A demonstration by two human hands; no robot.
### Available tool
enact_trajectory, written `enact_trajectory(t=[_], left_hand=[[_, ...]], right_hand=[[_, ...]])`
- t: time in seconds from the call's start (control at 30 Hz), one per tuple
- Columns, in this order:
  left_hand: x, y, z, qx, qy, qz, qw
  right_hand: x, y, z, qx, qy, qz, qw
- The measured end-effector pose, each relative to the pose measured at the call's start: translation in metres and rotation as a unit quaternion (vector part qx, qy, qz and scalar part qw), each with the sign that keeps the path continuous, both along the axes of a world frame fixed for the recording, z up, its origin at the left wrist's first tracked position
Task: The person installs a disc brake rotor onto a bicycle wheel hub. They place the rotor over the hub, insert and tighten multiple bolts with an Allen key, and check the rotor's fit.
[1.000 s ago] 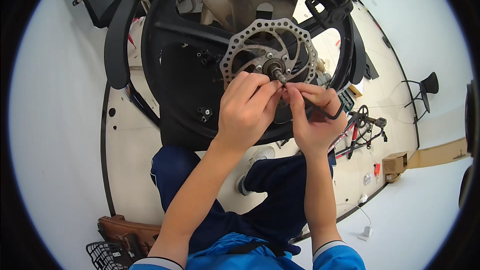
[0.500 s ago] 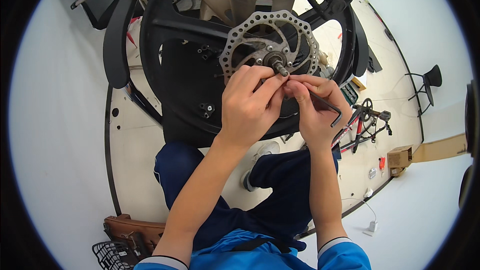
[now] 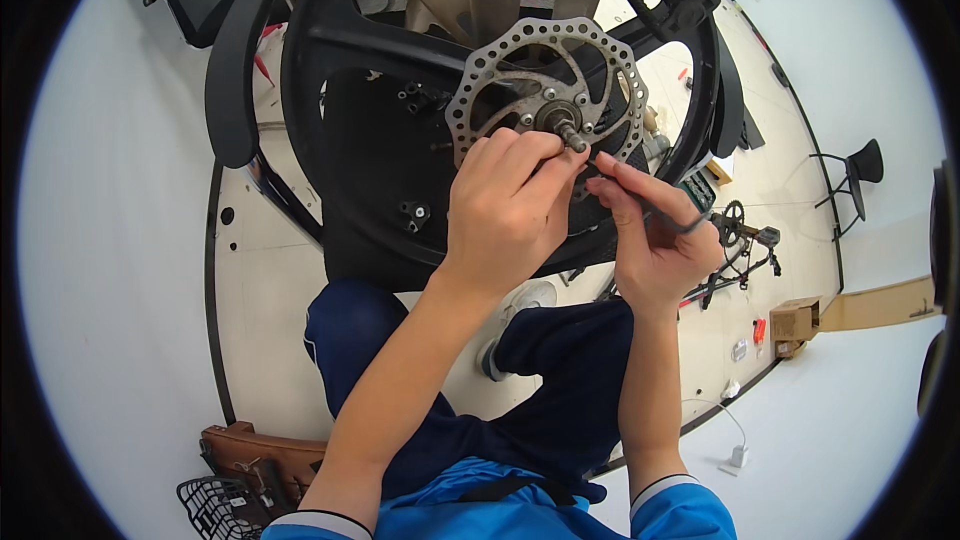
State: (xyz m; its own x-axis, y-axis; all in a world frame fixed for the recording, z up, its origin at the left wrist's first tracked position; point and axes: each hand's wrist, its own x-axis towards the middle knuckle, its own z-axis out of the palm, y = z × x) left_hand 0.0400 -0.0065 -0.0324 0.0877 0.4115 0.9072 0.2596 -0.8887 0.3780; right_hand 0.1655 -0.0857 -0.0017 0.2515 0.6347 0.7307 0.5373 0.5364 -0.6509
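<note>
In front of us lay one large black wheel (image 3: 390, 45), with one black seat (image 3: 360, 155) beneath it and two black armrests (image 3: 232, 90), one on each side of the wheel. Well apart to the wheel's right we saw one bicycle frame and crank assembly (image 3: 737, 228), one black chair (image 3: 863, 162) farther out, and one carton (image 3: 794, 321) to its lower right.

On the wheel's hub sat one brake disc (image 3: 545, 105), its outer ring pierced with many holes. Our two hands met over the wheel's near part. The left hand (image 3: 505, 215) had its fingertips drawn together at the hub — we could not tell whether they pinched anything. The right hand (image 3: 668, 250), just beside it toward the wheel's right, was gripping one dark hex key (image 3: 668, 218); the key ran back from between thumb and forefinger across the curled hand, blurred at its outer end.

One stubby axle (image 3: 570, 135) stood out of the wheel's hub, its end right by the left fingertips. Through the wheel's left openings showed two small black fittings (image 3: 414, 216) — and, smallest of all, around its hub, we counted four visible bolts (image 3: 549, 94).
</note>
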Motion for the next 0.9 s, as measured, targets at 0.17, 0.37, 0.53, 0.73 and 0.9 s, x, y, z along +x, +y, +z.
enact_trajectory(t=[0.17,0.37,0.53,0.73,0.9], left_hand=[[-0.001,-0.002,0.002,-0.007,-0.029,-0.014,0.999],[0.0,0.0,0.002,0.011,-0.017,-0.006,1.0],[-0.001,-0.003,0.003,0.004,0.008,0.004,1.0],[0.0,-0.004,-0.002,0.007,-0.03,0.0,1.0],[-0.001,-0.006,-0.003,-0.01,-0.023,0.01,1.0]], right_hand=[[-0.004,0.004,0.003,0.031,-0.048,-0.033,0.998],[-0.008,0.008,0.005,0.031,-0.03,-0.03,0.999],[-0.002,0.004,0.011,0.048,-0.113,0.001,0.992],[0.0,-0.003,0.008,0.012,-0.074,0.015,0.997],[0.007,-0.001,0.003,-0.008,-0.01,-0.01,1.0]])
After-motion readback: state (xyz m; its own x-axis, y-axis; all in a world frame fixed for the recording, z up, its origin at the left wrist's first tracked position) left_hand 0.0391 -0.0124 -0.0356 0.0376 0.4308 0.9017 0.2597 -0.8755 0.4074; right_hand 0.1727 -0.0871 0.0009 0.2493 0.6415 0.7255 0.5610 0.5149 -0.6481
